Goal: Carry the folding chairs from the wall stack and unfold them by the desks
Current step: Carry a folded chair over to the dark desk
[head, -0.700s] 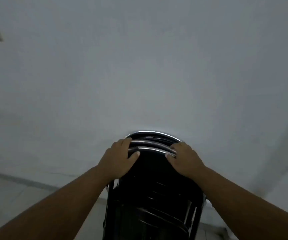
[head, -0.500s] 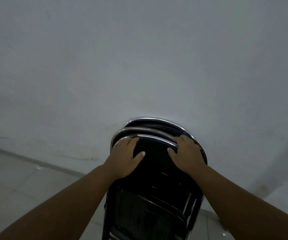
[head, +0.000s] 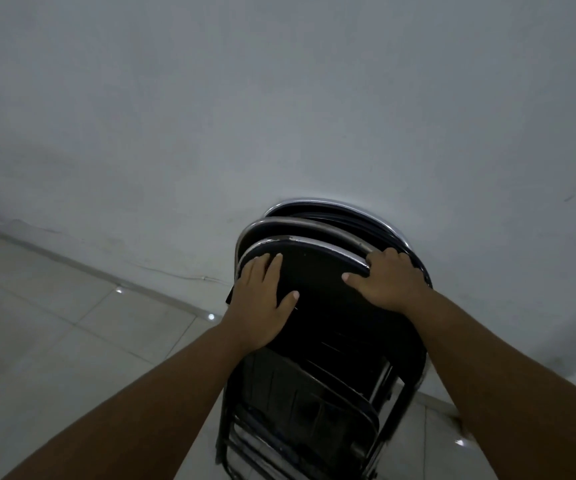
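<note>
Several black folding chairs with chrome tube frames lean folded against the white wall, one behind another. The front folding chair (head: 317, 306) faces me with its black backrest and folded seat below. My left hand (head: 262, 299) lies flat on the left of its backrest, fingers straight and reaching the chrome top rail. My right hand (head: 386, 282) holds the right of that top rail, fingers curled over the tube and thumb on the backrest front. The rear chairs (head: 328, 213) show only their curved top rails.
A white wall (head: 279, 116) fills the upper view, with a low skirting (head: 113, 275) along its foot. Pale floor tiles (head: 54, 341) spread to the left and below the chairs. A thin cable runs along the wall base.
The view has tilted down and left, showing more floor. My hands have spread apart along the front chair's top rail, the left one flattening on the backrest.
</note>
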